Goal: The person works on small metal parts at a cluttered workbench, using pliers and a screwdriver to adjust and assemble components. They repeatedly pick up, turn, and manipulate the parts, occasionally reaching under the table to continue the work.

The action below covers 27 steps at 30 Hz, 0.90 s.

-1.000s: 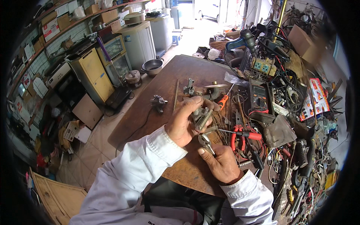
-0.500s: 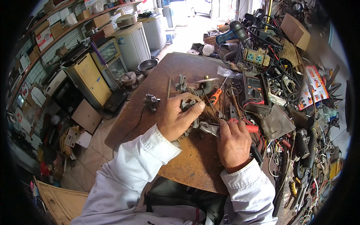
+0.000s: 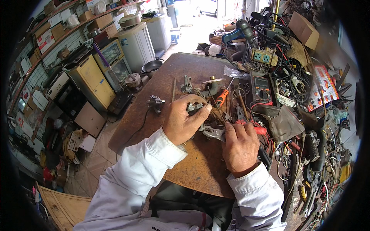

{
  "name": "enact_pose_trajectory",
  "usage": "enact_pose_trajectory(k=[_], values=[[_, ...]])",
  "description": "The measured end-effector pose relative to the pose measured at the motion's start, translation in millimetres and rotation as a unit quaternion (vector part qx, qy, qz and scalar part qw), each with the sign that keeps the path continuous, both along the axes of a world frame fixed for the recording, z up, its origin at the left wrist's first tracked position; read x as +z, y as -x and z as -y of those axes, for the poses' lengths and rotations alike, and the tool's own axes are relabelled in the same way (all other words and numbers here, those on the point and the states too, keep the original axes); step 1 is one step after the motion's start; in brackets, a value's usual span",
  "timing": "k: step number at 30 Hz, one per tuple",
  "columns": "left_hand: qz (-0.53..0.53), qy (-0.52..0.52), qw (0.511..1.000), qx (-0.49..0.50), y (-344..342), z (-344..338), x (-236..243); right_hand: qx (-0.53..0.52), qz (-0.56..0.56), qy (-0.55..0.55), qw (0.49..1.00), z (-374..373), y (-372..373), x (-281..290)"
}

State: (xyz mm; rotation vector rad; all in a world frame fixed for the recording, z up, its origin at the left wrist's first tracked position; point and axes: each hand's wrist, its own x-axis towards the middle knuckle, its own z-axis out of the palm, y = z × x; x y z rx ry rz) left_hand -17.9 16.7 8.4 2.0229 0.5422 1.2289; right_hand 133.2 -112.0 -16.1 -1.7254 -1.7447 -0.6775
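My left hand [image 3: 181,121] is curled round a grey metal part [image 3: 194,107] above the worn bench, partly hiding it. My right hand [image 3: 242,152] is low over the bench with fingers bent; what they grip is hidden. Just left of those fingertips is a silver metal tool or part [image 3: 214,132], touching or very near. Red-handled tools [image 3: 260,131] lie beside and under the fingers. Behind my hands are an orange screwdriver [image 3: 221,98], a round metal piece [image 3: 214,81] and small metal fittings [image 3: 187,84]; another dark metal fitting [image 3: 156,104] sits to the left.
The bench [image 3: 146,123] carries a multimeter [image 3: 263,90], plastic bags [image 3: 287,123] and piled tools and cables along the right. A power drill [image 3: 241,34] is at the back right. Appliances [image 3: 90,81] and pots [image 3: 150,67] line the floor at left; a bright doorway is beyond.
Since a second ago my left hand has turned with the metal part, back upward. My right hand has moved up and rightward, turning palm down, with the silver piece now left of its fingertips.
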Motion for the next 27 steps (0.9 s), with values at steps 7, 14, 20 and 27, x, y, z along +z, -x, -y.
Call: enact_pose_trajectory(k=[7, 14, 20, 27], values=[[-0.016, -0.003, 1.0, 0.02, 0, 1, 1, -0.004, 0.006, -0.006, 1.0, 1, 0, 2], [-0.005, 0.047, 0.999, -0.004, 1, 4, 2, 0.002, 0.024, -0.022, 0.999, -1, -2, -1], [-0.016, 0.042, 0.999, 0.019, -1, 7, 1, -0.014, 0.005, 0.039, 0.999, 5, 2, -2], [-0.036, -0.009, 0.999, 0.032, 1, 12, 8, -0.017, 0.028, 0.021, 0.999, 4, 1, -8]])
